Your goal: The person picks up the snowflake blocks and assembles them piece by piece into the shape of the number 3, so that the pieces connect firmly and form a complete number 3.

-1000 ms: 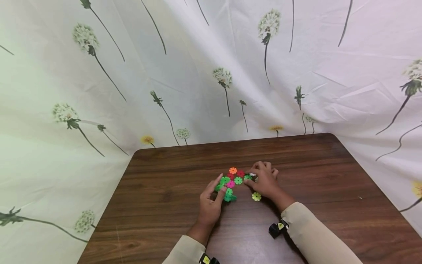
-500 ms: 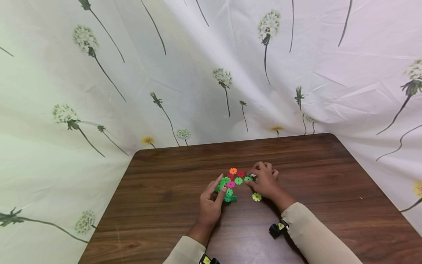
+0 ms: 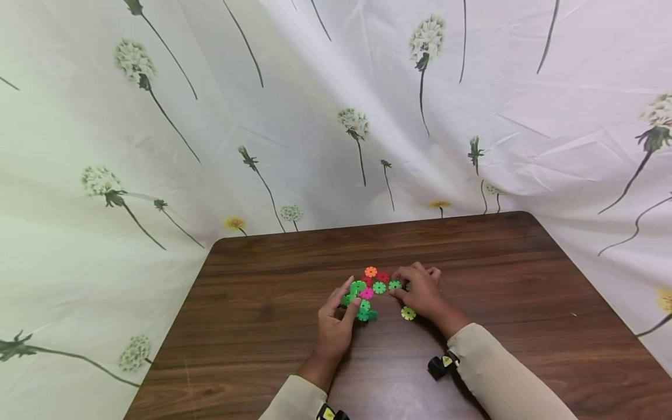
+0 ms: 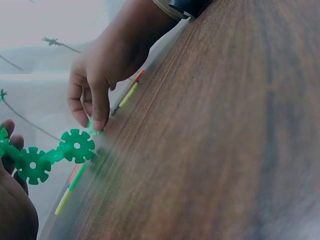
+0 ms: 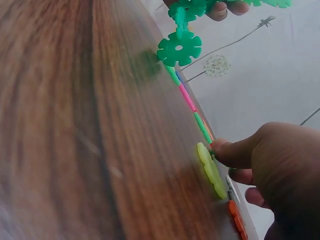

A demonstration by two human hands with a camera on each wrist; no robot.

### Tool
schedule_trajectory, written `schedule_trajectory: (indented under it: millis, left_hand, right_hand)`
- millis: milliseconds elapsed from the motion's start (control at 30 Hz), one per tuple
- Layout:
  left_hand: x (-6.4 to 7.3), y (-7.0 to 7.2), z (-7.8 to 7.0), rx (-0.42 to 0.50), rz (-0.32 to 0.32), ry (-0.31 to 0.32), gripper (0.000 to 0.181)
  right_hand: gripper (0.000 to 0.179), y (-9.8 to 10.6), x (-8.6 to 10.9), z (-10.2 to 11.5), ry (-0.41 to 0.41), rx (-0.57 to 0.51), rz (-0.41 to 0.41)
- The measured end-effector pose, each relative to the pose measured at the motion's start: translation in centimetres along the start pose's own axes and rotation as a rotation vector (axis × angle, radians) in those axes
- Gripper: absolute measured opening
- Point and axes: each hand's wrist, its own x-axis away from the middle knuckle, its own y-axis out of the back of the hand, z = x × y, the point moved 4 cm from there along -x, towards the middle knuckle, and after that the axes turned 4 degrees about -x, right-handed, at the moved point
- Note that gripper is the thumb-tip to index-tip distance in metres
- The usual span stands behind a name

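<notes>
A chain of green notched, flower-shaped interlocking discs (image 4: 34, 175) is held in my left hand (image 3: 334, 328), raised above the table. Its lower end, a darker green disc (image 5: 167, 54), hangs just over the wood in the right wrist view. To the right, my right hand (image 3: 425, 291) pinches a loose green disc (image 4: 93, 131) between thumb and fingers, low at the tabletop. Beside it lie another green disc (image 3: 375, 288), a pink one (image 3: 364, 294) and an orange one (image 3: 368, 272). Part of the pinched disc is hidden by the fingers.
A yellow-green disc (image 3: 405, 313) lies flat below my right hand. Red discs (image 3: 384, 276) lie behind the pink one, and an orange-red disc (image 5: 237, 219) lies by the right fingers. The brown wooden table (image 3: 252, 350) meets a flower-printed cloth (image 3: 315, 146).
The right hand's fingers have drawn in and down slightly onto the green disc, hiding the white disc that showed beside them. The left hand and its chain stay nearly still.
</notes>
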Motion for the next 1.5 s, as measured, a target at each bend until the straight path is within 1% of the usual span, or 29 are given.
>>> schedule_trajectory:
  millis: [200, 333, 433, 500, 600, 667, 733, 800, 900, 1100, 1233, 1300, 1433, 1500]
  left_hand:
    - [-0.1, 0.0, 0.0, 0.004, -0.005, -0.006, 0.050]
    - [0.0, 0.0, 0.0, 0.013, -0.004, -0.001, 0.050]
    - [0.0, 0.0, 0.1, 0.011, -0.004, 0.003, 0.050]
    - [0.0, 0.0, 0.2, -0.004, -0.007, -0.005, 0.049]
    - [0.0, 0.1, 0.1, -0.009, -0.008, -0.002, 0.049]
    - [0.0, 0.1, 0.0, -0.019, -0.009, -0.011, 0.048]
    - [0.0, 0.1, -0.1, -0.014, -0.009, 0.002, 0.048]
    - [0.0, 0.1, -0.1, -0.013, -0.009, 0.007, 0.049]
    - [0.0, 0.2, -0.1, 0.009, -0.006, 0.020, 0.049]
    - [0.0, 0.1, 0.0, 0.059, 0.009, 0.022, 0.051]
    - [-0.1, 0.0, 0.1, 0.074, 0.016, 0.032, 0.052]
    - [-0.1, 0.0, 0.1, 0.076, 0.021, 0.050, 0.053]
    - [-0.1, 0.0, 0.0, 0.090, 0.036, 0.069, 0.054]
    - [-0.1, 0.0, 0.1, 0.093, 0.042, 0.056, 0.054]
  right_hand:
    - [0.022, 0.3, 0.3, 0.8, 0.077, -0.025, -0.049]
    - [0.023, 0.4, 0.6, 1.6, 0.138, -0.092, -0.104]
    - [0.027, 0.6, 0.8, 2.3, 0.191, -0.145, -0.155]
    - [0.031, 0.8, 0.9, 2.8, 0.221, -0.170, -0.181]
    - [0.036, 0.9, 1.1, 3.6, 0.256, -0.212, -0.190]
    - [0.038, 1.0, 1.2, 4.2, 0.269, -0.244, -0.175]
    - [0.037, 1.0, 1.3, 4.7, 0.280, -0.283, -0.150]
    - [0.036, 0.9, 1.4, 5.3, 0.280, -0.313, -0.128]
    - [0.035, 0.9, 1.7, 5.9, 0.249, -0.362, -0.093]
    - [0.034, 0.9, 2.1, 6.9, 0.131, -0.458, -0.015]
    - [0.034, 0.8, 2.3, 7.3, 0.081, -0.498, 0.039]
    - [0.034, 0.8, 2.4, 7.5, 0.056, -0.507, 0.053]
    - [0.034, 0.7, 2.5, 7.7, 0.042, -0.509, 0.055]
    - [0.034, 0.7, 2.5, 7.8, 0.048, -0.510, 0.049]
